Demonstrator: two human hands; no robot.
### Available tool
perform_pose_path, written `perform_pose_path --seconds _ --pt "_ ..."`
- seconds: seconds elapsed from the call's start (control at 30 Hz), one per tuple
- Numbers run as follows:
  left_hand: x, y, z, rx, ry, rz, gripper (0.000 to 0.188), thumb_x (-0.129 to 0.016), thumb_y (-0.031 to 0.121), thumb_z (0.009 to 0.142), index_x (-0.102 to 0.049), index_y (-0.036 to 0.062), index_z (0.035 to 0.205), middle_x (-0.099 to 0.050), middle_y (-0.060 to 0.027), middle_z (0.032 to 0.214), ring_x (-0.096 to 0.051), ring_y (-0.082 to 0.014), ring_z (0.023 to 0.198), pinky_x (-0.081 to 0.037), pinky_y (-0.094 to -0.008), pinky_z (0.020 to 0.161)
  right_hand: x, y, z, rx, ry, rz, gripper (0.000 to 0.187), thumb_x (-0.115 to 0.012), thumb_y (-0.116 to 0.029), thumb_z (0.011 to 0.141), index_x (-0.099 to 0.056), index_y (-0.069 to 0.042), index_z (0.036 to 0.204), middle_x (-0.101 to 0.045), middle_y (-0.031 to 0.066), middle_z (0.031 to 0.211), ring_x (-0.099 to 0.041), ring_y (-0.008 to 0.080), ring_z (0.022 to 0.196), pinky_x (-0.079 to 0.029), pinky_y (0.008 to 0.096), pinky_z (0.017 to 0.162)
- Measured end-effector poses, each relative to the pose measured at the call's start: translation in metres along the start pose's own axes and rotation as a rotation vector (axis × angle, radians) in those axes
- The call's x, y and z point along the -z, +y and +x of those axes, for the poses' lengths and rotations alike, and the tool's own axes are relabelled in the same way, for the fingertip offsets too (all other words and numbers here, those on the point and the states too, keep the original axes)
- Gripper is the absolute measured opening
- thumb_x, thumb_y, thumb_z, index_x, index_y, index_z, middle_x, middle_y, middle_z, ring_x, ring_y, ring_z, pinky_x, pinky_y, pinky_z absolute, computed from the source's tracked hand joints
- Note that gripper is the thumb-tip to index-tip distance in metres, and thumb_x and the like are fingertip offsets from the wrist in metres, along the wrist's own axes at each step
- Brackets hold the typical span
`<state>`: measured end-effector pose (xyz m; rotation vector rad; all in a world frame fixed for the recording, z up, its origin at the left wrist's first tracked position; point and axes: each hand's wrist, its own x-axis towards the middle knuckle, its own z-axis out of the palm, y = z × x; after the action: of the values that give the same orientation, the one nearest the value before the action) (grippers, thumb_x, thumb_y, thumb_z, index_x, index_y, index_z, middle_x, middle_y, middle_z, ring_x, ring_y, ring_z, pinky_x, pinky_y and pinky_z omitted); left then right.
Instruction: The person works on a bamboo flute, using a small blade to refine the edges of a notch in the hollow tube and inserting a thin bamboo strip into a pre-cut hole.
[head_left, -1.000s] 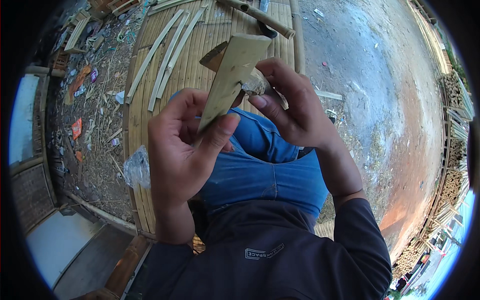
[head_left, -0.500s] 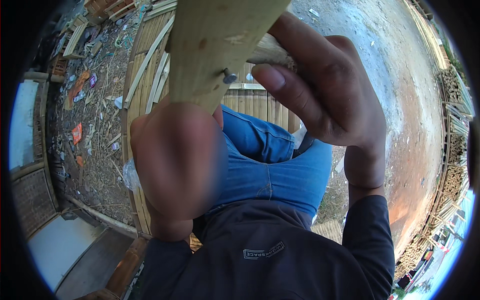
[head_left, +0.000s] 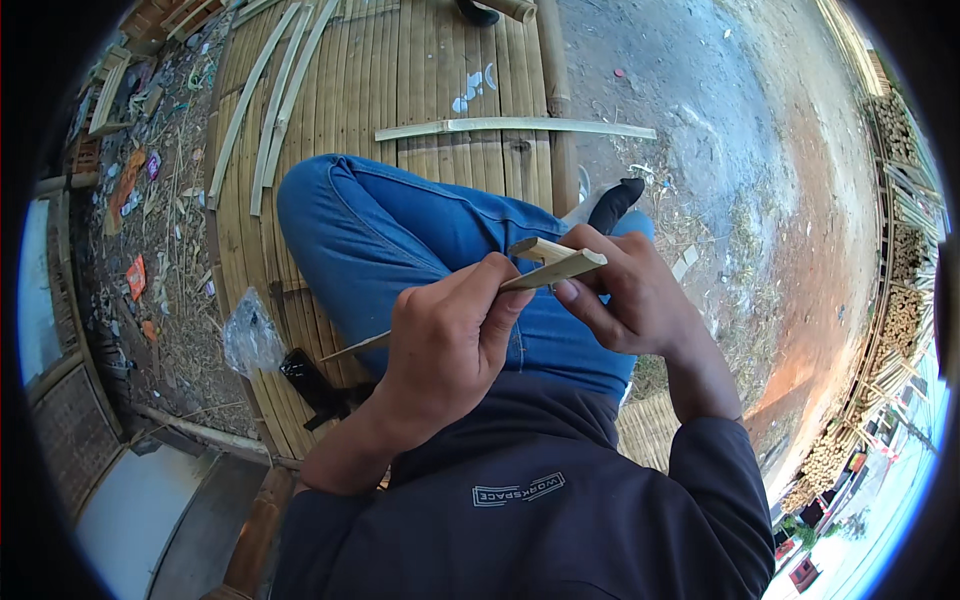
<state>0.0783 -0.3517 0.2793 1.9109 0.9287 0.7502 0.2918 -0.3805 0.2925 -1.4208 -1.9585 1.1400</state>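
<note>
The hands (head_left: 440, 335) have lowered the bamboo slat (head_left: 570, 268) from near the camera, tilting it flatter.

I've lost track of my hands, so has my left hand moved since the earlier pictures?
Yes. Your left hand has moved rightward in view, farther from the clear plastic bag at the left edge of the bamboo platform.

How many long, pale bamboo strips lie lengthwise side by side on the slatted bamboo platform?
3, upper left on the platform: left strip, middle strip, right strip; others may be hidden.
</note>
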Motion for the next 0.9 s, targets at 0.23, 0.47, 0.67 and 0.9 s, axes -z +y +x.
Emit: perform_pose_path --seconds 0.23,0.47,0.67,0.9 --pt "-0.04 0.007 -0.02 -0.047 -0.008 0.085 0.023 -0.068 0.023 0.094 -0.056 0.0038 0.087 -0.057 -0.0077 0.066 -0.062 -0.0248 0.056 -0.046 -0.0358 0.047 -0.015 0.024 -0.046 0.02 0.142 -0.1 0.02 -0.072 -0.01 0.083 -0.055 -0.007 0.094 -0.058 0.0108 0.068 -0.06 0.0344 0.058 -0.043 0.0442 0.05" --pt "-0.056 0.006 -0.025 -0.053 -0.049 0.159 0.03 -0.072 0.029 0.089 -0.055 0.0054 0.08 -0.052 -0.0039 0.062 -0.056 -0.0188 0.05 -0.043 -0.0326 0.044 -0.009 0.041 -0.064 0.02 0.069 -0.082 0.018 -0.072 -0.012 0.083 -0.055 -0.008 0.09 -0.056 0.009 0.066 -0.058 0.0317 0.055 -0.042 0.042 0.047" --pt "-0.064 0.007 -0.027 -0.067 -0.016 0.206 0.035 -0.073 0.034 0.087 -0.054 0.0067 0.074 -0.048 -0.0024 0.059 -0.052 -0.016 0.047 -0.041 -0.0308 0.042 -0.007 0.044 -0.066 0.032 0.052 -0.065 0.017 -0.071 -0.014 0.085 -0.055 -0.008 0.085 -0.054 0.0071 0.061 -0.057 0.0298 0.05 -0.041 0.0403 0.045" --pt "-0.063 0.013 -0.024 0.01 -0.127 0.182 0.035 -0.07 0.026 0.091 -0.053 0.0024 0.073 -0.054 -0.008 0.062 -0.06 -0.0254 0.053 -0.044 -0.0355 0.047 -0.008 0.048 -0.069 0.031 0.081 -0.09 0.019 -0.071 -0.015 0.085 -0.053 -0.008 0.083 -0.054 0.0063 0.062 -0.056 0.0289 0.049 -0.041 0.0393 0.044"
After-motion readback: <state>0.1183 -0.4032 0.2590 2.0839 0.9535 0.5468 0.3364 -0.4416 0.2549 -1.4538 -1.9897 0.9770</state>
